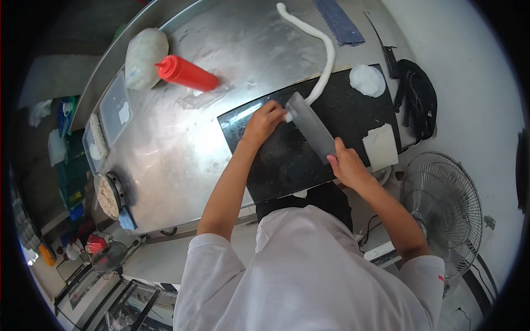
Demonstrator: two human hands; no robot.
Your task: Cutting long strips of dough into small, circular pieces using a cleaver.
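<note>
My right hand [351, 165] is closed on the near end of a broad-bladed cleaver [313, 128], which lies slantwise over a black board [276, 171]. Beside the blade's far end, my left hand [263, 122] pinches a small white dough piece [287, 117]. From the other side of the blade a long white dough rope [329, 52] runs off the board and curves away across the steel table [248, 49]. The blade hides whether rope and piece are joined. On the board's right part lie a round white lump [367, 81] and a folded pale cloth [381, 146].
A red squeeze bottle [187, 73] rests on clear plastic, near a filled white bag [146, 58]. Plastic containers [113, 110] and a round pan of pale food [109, 196] line the left edge. Right are a long knife [390, 58], a black bag [417, 99] and a standing fan [441, 209].
</note>
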